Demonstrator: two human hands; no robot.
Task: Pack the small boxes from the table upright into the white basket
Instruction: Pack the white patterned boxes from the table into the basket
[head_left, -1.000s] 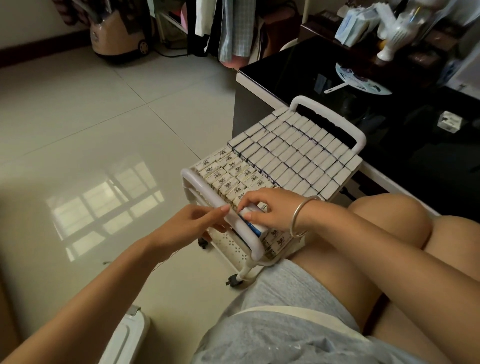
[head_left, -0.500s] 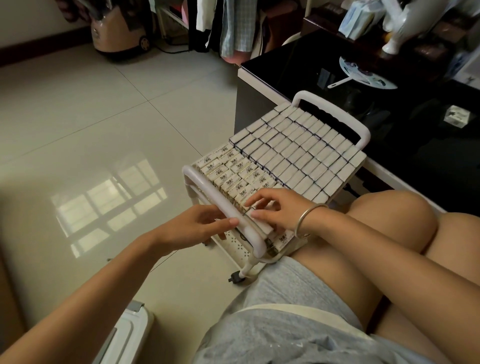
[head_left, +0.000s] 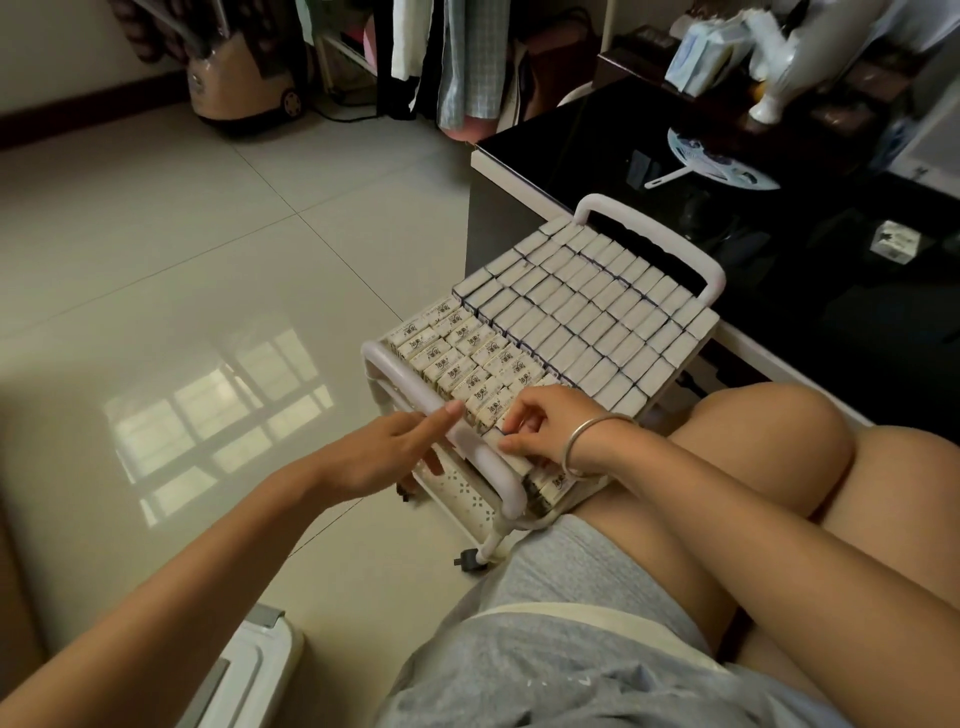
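At the white basket's (head_left: 655, 240) near corner, right hand (head_left: 550, 426) pinches a small box (head_left: 522, 461); left hand (head_left: 384, 452), fingers straight, rests on its rail (head_left: 410, 382); likely light, stiff card; hold narrow sides.

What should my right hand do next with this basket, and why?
Probably lift the right hand off the packed boxes and reach for the lone small box on the black table; the visible rows in the white basket look level, and the left hand touches its near handle.

Home room; hanging clothes (head_left: 457, 57); garment steamer (head_left: 244, 78); tiled floor (head_left: 156, 260); glossy black table (head_left: 779, 249).
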